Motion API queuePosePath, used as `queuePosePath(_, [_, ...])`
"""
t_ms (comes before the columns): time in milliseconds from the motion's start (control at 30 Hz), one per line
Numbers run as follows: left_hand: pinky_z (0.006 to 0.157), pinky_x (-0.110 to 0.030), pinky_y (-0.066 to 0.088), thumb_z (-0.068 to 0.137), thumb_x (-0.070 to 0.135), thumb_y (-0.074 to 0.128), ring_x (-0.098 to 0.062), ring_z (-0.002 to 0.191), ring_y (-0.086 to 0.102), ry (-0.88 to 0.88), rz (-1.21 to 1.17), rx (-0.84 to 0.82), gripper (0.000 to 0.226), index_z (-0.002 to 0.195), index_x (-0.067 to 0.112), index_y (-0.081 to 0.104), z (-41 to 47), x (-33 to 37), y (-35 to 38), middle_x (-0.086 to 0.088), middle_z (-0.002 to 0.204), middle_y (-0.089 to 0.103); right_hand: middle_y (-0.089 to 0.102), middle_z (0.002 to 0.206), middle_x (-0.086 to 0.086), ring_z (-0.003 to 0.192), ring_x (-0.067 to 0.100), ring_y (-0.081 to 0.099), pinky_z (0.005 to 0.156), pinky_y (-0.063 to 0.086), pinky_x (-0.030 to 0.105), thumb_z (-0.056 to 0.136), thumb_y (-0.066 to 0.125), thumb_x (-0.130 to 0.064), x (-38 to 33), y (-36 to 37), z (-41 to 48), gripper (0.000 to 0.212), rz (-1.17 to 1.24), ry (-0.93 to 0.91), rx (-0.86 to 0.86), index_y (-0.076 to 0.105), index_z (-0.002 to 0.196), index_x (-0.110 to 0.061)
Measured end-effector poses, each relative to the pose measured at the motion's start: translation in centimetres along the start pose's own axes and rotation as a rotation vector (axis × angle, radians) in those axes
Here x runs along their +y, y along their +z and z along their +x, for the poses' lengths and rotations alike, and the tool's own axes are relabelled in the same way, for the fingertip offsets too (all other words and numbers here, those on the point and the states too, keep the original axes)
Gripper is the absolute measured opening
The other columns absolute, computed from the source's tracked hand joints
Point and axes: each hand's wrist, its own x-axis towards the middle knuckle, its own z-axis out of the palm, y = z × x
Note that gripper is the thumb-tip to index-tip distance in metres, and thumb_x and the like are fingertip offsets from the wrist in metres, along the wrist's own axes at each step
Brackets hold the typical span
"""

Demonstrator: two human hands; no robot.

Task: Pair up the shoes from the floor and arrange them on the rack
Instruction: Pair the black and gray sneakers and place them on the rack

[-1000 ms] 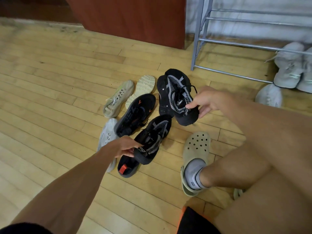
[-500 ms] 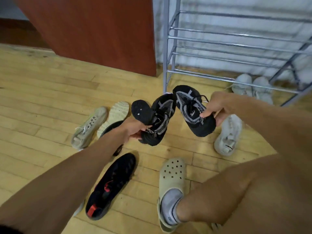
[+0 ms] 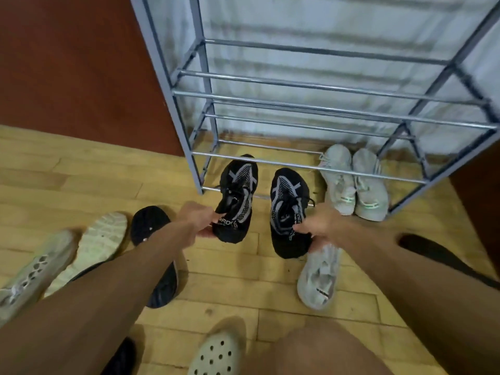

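Note:
I hold a matching pair of black sneakers with grey mesh, toes pointing at the metal shoe rack [image 3: 319,89]. My left hand [image 3: 198,219] grips the heel of the left black sneaker [image 3: 238,193]. My right hand [image 3: 320,226] grips the heel of the right black sneaker [image 3: 288,209]. Both shoes hang side by side just in front of the rack's lowest rails. A pair of pale grey sneakers [image 3: 354,182] stands at the right end of the rack's bottom level.
Loose shoes lie on the wooden floor: a grey sneaker [image 3: 320,277] below my right hand, a beige sneaker [image 3: 32,272] and an upturned pale sole [image 3: 94,247] at left, black shoes [image 3: 150,224] under my left arm. A red-brown cabinet [image 3: 81,63] stands left of the rack. My clog-clad foot [image 3: 216,353] is below.
Both hands have carried the black sneakers forward to the rack and turned them side by side, toes forward. The view has swung up toward the rack.

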Motion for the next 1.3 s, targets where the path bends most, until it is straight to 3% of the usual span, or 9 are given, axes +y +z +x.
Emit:
queuePosePath(167, [0.064,-0.032,0.06,0.081,0.005,0.073,-0.031,0.082,0.072,0.045,0.006,0.027,0.014,0.088,-0.006,0.069,6.0,1.7,1.6,-0.018,0.095,0.073,0.068,0.109,0.017,0.09,0.034,0.07,0.07,0.061,0.044,0.084,0.072,-0.013,0.3,1.3,6.9,0.034,0.159,0.003,0.036,0.06,0.113,0.0])
queuePosePath(333, [0.064,-0.034,0.059,0.083,0.003,0.069,-0.029,0.079,0.072,0.043,0.012,0.038,0.005,0.086,0.006,0.069,10.8,3.1,2.8,-0.015,0.092,0.073,0.072,0.102,0.012,0.089,0.027,0.07,0.075,0.06,0.038,0.084,0.072,-0.024,-0.5,2.4,12.6,0.033,0.157,-0.086,0.12,0.067,0.108,-0.001])
queuePosePath(500, [0.05,-0.028,0.058,0.088,-0.001,0.06,-0.027,0.072,0.07,0.006,-0.021,0.035,0.004,0.086,0.001,0.063,14.4,5.1,3.9,-0.015,0.088,0.069,0.073,0.099,0.007,0.089,0.022,0.069,0.054,0.043,0.021,0.082,0.071,-0.035,-2.6,2.3,16.7,0.036,0.046,-0.129,0.235,0.07,0.106,-0.008])
queuePosePath(667, [0.046,-0.031,0.054,0.092,-0.005,0.044,-0.027,0.07,0.067,-0.026,-0.092,0.144,0.021,0.091,0.001,0.063,16.4,5.2,4.4,-0.014,0.08,0.068,0.072,0.103,0.009,0.094,0.025,0.07,0.077,0.056,0.03,0.086,0.068,-0.032,-3.3,3.2,19.3,0.034,0.071,-0.129,0.259,0.068,0.11,-0.009])
queuePosePath(833, [0.037,-0.026,0.052,0.095,0.007,0.048,-0.027,0.073,0.069,-0.053,-0.167,0.218,0.025,0.117,0.0,0.058,17.9,4.8,4.4,-0.015,0.1,0.071,0.069,0.099,0.009,0.095,0.027,0.068,0.082,0.059,0.043,0.09,0.065,-0.02,-2.4,4.5,20.6,0.028,0.187,-0.165,0.212,0.065,0.115,-0.006])
queuePosePath(933, [0.046,-0.032,0.055,0.098,0.012,0.044,-0.029,0.08,0.068,-0.083,-0.1,0.183,0.028,0.117,0.004,0.062,17.6,4.8,4.6,-0.013,0.111,0.069,0.068,0.107,0.01,0.099,0.029,0.067,0.085,0.058,0.043,0.093,0.059,-0.021,-2.6,4.3,20.8,0.029,0.165,-0.164,0.176,0.063,0.118,-0.007])
queuePosePath(1100, [0.085,-0.044,0.054,0.099,0.029,0.042,-0.029,0.1,0.06,-0.044,-0.004,0.047,0.025,0.111,0.012,0.056,15.5,5.7,3.8,-0.009,0.114,0.061,0.055,0.128,0.013,0.112,0.028,0.056,0.081,0.044,0.028,0.096,0.047,-0.015,-3.6,3.7,18.3,0.034,-0.121,-0.213,0.114,0.05,0.13,-0.009])
queuePosePath(1200, [0.091,-0.04,0.05,0.099,0.035,0.044,-0.022,0.113,0.055,0.064,0.028,0.001,0.029,0.125,0.026,0.054,13.5,6.2,2.5,-0.001,0.123,0.055,0.042,0.133,0.013,0.116,0.028,0.051,0.091,0.048,0.034,0.09,0.052,-0.008,-4.9,3.6,15.1,0.049,-0.297,-0.333,0.201,0.04,0.137,-0.013])
queuePosePath(1300, [0.093,-0.037,0.047,0.094,0.036,0.054,-0.02,0.118,0.052,0.129,0.041,-0.064,0.036,0.13,0.03,0.054,10.3,5.8,0.4,0.005,0.125,0.053,0.045,0.132,0.01,0.115,0.027,0.053,0.095,0.049,0.038,0.091,0.052,-0.011,-7.1,2.9,11.3,0.045,-0.421,-0.426,0.092,0.045,0.135,-0.015])
